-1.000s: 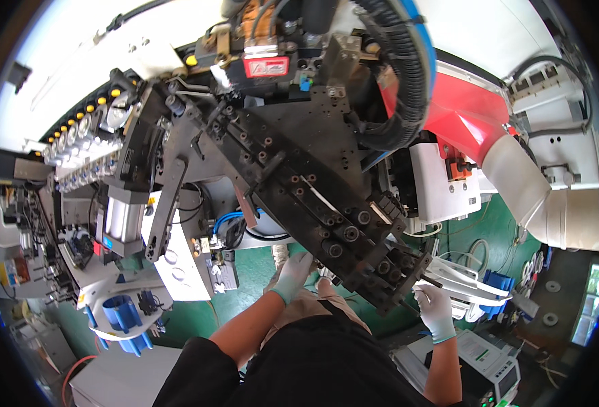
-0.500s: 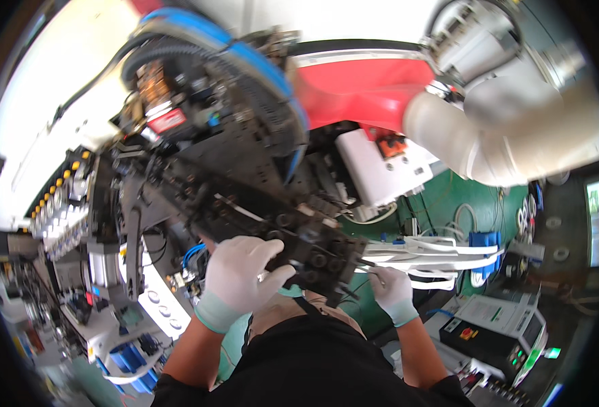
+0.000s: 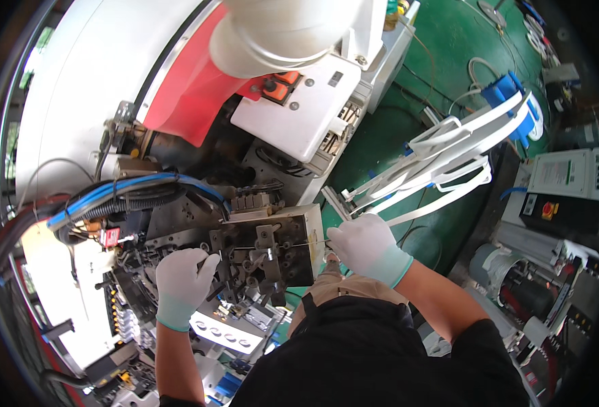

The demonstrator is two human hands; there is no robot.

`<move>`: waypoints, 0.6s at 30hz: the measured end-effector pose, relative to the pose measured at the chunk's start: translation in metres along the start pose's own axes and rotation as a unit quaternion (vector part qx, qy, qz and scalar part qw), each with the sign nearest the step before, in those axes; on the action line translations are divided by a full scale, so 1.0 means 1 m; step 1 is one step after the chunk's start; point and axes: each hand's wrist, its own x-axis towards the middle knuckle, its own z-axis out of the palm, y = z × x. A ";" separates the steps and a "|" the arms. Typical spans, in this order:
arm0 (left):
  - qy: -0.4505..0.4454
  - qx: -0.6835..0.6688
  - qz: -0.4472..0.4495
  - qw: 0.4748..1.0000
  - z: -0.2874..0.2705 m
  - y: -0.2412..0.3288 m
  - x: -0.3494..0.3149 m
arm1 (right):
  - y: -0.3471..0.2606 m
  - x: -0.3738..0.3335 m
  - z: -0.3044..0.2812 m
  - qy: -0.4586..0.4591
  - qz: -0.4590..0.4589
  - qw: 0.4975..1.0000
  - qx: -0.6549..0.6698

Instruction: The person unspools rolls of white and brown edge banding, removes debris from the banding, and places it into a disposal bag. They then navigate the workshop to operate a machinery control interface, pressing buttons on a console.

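A dark metal machine head [image 3: 267,251] with bolts and small blocks stands in front of me. My right hand [image 3: 370,249], in a white glove with a green cuff, is closed at its right end. From its fingertips a thin metal rod [image 3: 317,242] points left across the machine's edge; whether it is a hex key or a wire cannot be told. My left hand [image 3: 183,279], gloved the same way, is at the machine's left part, thumb and fingers curled together beside a dark upright bracket [image 3: 218,252]. What lies between those fingers is hidden.
Blue and black hoses [image 3: 136,193] arch over the machine's left side. Beyond are a white box [image 3: 289,108] with orange switches, a red cover [image 3: 191,95] and a thick pale duct [image 3: 279,37]. White strips [image 3: 442,149] extend right above the green floor [image 3: 448,41].
My view has swung right, shifting the machine leftward. The left hand's spread thumb and fingers have come together at the machine's left part. My right hand keeps the thin rod, now against the machine's end.
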 end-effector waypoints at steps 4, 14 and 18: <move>-0.012 -0.008 -0.017 1.000 0.004 -0.004 -0.002 | 0.008 -0.001 0.007 -0.012 -0.018 1.000 -0.012; 0.050 -0.034 -0.026 0.998 0.019 -0.015 -0.006 | 0.001 0.006 -0.024 -0.159 -0.041 0.985 -0.060; 0.080 -0.041 -0.019 0.996 0.020 -0.010 -0.007 | 0.010 -0.002 -0.006 -0.056 -0.072 0.994 -0.056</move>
